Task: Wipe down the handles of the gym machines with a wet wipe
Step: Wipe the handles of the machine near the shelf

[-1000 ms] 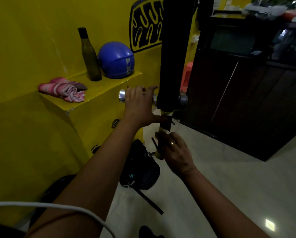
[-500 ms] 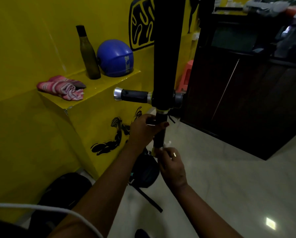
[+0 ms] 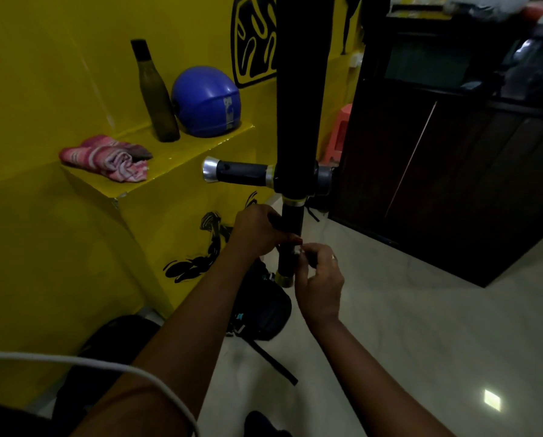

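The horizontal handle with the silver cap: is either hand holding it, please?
No, the left hand and right hand are both lower, at the vertical handle.

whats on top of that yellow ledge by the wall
A crumpled pink striped towel, a dark bottle standing upright, and a blue helmet just behind it. The bottle covers the helmet's left edge, and anything on the ledge behind the helmet is hidden.

Black upright handle (image 3: 293, 216) at centre frame, brass-capped below; small white wipe (image 3: 298, 250) against its lower half; silver-capped side handle (image 3: 242, 173) above, pointing left.
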Demonstrator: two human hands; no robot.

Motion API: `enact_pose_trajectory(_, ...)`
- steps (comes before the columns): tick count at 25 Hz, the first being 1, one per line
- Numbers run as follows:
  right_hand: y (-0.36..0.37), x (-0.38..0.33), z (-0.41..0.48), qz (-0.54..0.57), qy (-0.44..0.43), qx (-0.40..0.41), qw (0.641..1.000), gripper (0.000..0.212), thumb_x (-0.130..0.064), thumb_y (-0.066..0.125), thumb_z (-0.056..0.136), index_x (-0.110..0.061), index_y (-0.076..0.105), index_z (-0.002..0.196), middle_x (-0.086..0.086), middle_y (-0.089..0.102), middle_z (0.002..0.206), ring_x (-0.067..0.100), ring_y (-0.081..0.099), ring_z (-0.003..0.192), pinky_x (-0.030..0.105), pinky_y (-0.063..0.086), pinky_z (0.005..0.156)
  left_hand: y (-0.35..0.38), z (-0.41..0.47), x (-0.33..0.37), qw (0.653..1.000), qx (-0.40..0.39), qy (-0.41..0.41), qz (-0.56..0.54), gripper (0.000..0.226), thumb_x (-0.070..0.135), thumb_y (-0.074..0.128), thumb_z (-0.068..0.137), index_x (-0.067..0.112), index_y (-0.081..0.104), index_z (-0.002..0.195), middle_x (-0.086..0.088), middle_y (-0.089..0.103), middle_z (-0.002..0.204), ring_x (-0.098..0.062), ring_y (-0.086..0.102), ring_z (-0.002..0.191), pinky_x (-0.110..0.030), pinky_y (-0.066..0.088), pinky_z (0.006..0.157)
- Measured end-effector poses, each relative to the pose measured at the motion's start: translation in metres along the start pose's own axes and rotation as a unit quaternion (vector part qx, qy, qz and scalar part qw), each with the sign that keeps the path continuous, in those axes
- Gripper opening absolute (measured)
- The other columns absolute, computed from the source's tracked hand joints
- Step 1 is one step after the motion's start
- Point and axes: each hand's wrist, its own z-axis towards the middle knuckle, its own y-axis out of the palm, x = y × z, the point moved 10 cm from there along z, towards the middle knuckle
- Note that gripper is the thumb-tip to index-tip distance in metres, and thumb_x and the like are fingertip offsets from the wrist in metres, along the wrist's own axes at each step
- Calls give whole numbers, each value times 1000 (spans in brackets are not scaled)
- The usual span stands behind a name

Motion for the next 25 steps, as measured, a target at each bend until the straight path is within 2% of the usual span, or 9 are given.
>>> enact_pose_trajectory(4,12,41,-27,50,163,-62,983,7,-25,56,97,-27,55,90,-10,63,80,6,61,71,33,52,60,-3,-4,6,1000,-4,7,13,34,35,88,64,13,66,78,2,62,75,-12,59,74,-15,37,52)
enact_pose_trajectory(7,33,65,-15,166,266,-121,942,6,-26,56,96,-28,61,93,-2,70,91,15,68,86,43,57,78,-3,-3,11,999,-3,9,33,33,37,86,66,15,62,74,3,57,70,-10,54,69,-13,32,49)
enact_pose_trajectory(9,46,57,10,242,269,-137,922,14,-14,53,98,-20,64,104,6,71,103,16,68,95,32,56,82,-1,-2,11,999,-9,9,44,33,36,85,68,14,61,73,2,56,68,-13,52,66,-16,33,49)
enact_pose_trajectory(12,62,62,2,217,286,-225,905,24,0,46,98,-14,63,109,9,68,107,18,67,95,19,54,73,0,-2,8,1000,-17,7,22,32,31,87,67,10,62,73,-2,58,69,-16,55,69,-22,39,54)
enact_pose_trajectory(15,75,60,-4,220,319,-353,852,26,7,48,94,-10,66,104,16,68,107,30,67,98,31,56,81,-1,-3,7,1000,-17,-5,11,34,29,88,65,8,64,77,-4,62,72,-19,60,75,-26,45,60)
enact_pose_trajectory(18,77,39,18,304,344,-344,819,20,4,54,92,-4,65,107,10,71,92,21,69,83,31,56,74,-1,-4,11,999,-26,-2,31,33,31,85,69,8,63,77,-3,57,68,-18,56,69,-22,37,52)
enact_pose_trajectory(20,73,44,12,311,325,-288,845,19,-1,53,94,-5,66,108,11,72,93,23,69,85,34,54,76,-1,-5,9,999,-29,-8,35,33,33,85,68,9,64,77,-2,57,67,-15,54,66,-18,33,48)
enact_pose_trajectory(23,46,70,-26,181,276,-168,929,17,-11,54,96,-19,69,98,-1,71,93,13,67,86,36,54,78,0,-5,8,999,-35,-16,20,32,30,86,68,12,60,74,-2,57,67,-16,54,65,-21,36,49)
enact_pose_trajectory(25,23,72,-36,144,277,-80,947,11,-21,63,93,-20,72,99,-8,72,93,5,68,88,30,56,80,0,-5,9,999,-37,-19,20,32,29,86,68,13,59,73,-4,58,68,-16,53,64,-24,40,52)
